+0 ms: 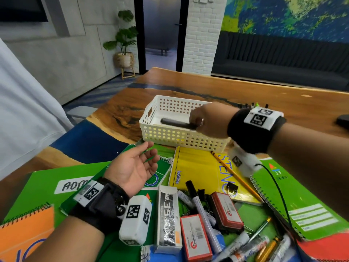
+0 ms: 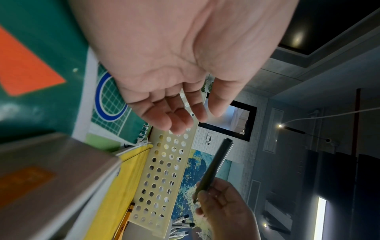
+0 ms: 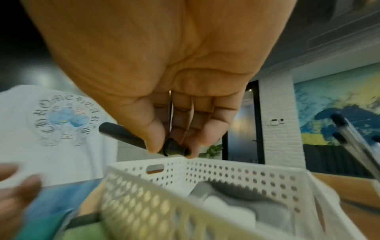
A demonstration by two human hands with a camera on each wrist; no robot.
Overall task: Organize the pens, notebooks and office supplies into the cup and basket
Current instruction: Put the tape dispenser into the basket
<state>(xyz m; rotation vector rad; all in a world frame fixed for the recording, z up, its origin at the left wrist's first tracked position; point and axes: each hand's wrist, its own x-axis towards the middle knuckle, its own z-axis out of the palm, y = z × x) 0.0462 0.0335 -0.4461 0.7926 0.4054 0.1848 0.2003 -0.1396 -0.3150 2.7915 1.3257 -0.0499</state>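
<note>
My right hand [image 1: 203, 120] pinches a black marker [image 1: 176, 123] and holds it level over the white perforated basket [image 1: 166, 136]. In the right wrist view the thumb and fingers [image 3: 195, 142] grip the marker [image 3: 123, 135] near its tip, above the basket [image 3: 205, 177]. My left hand [image 1: 135, 166] hovers palm up and empty over the green notebooks [image 1: 37, 188]; the left wrist view shows its relaxed fingers [image 2: 174, 116] in front of the basket wall [image 2: 162, 177]. Pens [image 1: 254, 105] stand behind my right wrist, so the cup is hidden.
A yellow steno pad [image 1: 204, 173] with a pencil [image 1: 232, 172] lies in front of the basket. Markers [image 1: 204, 208], small boxes [image 1: 195, 237], a binder clip [image 1: 232, 188] and an orange notebook [image 1: 24, 233] crowd the near table. A person in a white shirt [image 1: 20, 110] stands at left.
</note>
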